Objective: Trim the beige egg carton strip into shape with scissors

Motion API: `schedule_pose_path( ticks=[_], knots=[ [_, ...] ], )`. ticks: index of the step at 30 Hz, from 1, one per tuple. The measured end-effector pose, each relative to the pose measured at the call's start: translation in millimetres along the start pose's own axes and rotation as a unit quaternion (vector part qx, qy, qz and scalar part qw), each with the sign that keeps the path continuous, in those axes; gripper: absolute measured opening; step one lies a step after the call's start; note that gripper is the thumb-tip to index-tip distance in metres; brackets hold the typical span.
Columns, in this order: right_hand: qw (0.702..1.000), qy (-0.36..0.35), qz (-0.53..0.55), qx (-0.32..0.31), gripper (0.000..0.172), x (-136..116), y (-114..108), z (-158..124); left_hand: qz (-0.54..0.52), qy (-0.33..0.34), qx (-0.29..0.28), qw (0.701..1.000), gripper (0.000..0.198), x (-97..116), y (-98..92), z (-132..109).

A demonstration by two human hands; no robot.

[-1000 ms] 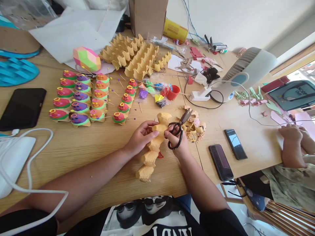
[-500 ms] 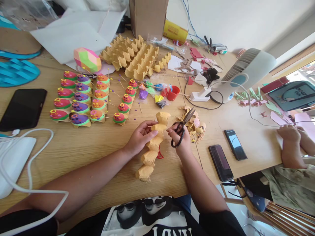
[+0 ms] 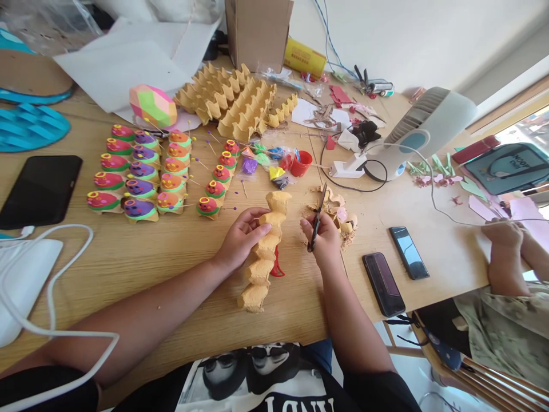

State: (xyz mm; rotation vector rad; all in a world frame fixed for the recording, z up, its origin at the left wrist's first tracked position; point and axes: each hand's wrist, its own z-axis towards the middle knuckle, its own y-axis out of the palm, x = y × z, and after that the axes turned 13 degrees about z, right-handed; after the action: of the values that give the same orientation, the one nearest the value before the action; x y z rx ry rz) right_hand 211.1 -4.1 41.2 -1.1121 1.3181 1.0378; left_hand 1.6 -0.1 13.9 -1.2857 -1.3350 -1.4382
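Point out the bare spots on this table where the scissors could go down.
Bare wood lies left of the left hand, between the painted cups and the white cable. A smaller patch sits between the two phones and the co-worker's hand. Crowded: the scraps by the scissors, and the far side around the egg trays.

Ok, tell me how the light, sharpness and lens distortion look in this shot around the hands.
Head view: daylight comes from the window at the right, blown out there; shadows on the table are soft. Same view: the wide lens bends the table's edges. Left hand, egg-carton strip, right hand and scissors look sharp, without motion blur.
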Motion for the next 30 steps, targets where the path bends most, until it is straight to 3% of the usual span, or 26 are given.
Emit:
schedule_pose_path(
  ticks=[4,12,16,30],
  knots=[
    [0.998,0.031,0.006,-0.051,0.038,1,5,-2,0.008,-0.001,0.005,1.0,0.04,0,-0.9,0],
    [0.979,-0.055,-0.168,-0.101,0.032,6,5,0,-0.064,-0.013,0.031,0.997,0.043,8,1.5,2],
    [0.97,-0.063,-0.205,-0.118,0.039,3,6,-1,-0.095,-0.019,0.05,0.994,0.044,13,2.7,2],
    [0.98,-0.034,-0.142,-0.138,0.039,3,13,-6,-0.086,-0.019,0.032,0.996,0.046,7,2.2,3]
  ],
)
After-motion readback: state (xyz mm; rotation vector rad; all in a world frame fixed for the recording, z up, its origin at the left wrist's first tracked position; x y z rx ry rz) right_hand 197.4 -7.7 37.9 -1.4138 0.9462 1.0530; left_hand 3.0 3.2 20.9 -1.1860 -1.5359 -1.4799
